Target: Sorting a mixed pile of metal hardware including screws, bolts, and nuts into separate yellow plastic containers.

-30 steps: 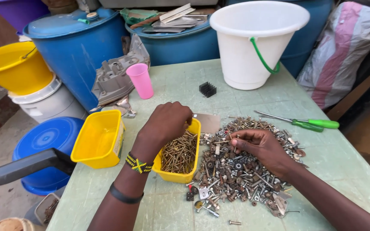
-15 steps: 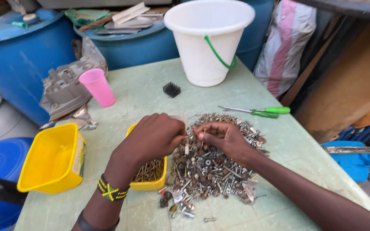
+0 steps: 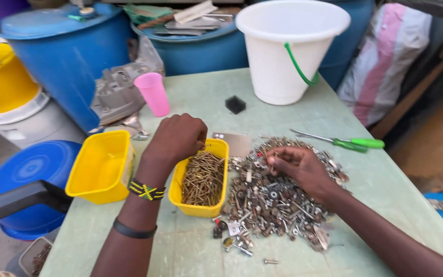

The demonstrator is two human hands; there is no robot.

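Head view: left hand (image 3: pixel 178 138) pinches nails over yellow tub (image 3: pixel 202 179); right hand (image 3: pixel 298 165) pinches into screw pile (image 3: pixel 278 195).

Glossy plastic tub (image 3: pixel 220 154), metal screws (image 3: pixel 278 200).

Yellow tub (image 3: pixel 221 149): rectangular plastic, upright, open top, on the tabletop just left of the pile. About half full of thin brass-coloured nails (image 3: pixel 202 179), lying mostly lengthwise, tangled. Far end of the tub is covered by the left hand, so contents there can't be seen.

Pile of hardware (image 3: pixel 273 197): loose heap of mixed screws, bolts, nuts and washers, mostly silver and grey, some rusty brown. Spread flat on the tabletop, touching the tub's right wall. Right hand rests on its upper part. A few stray pieces sit off the near edge, 1 bolt (image 3: pixel 269 261) apart from the rest.
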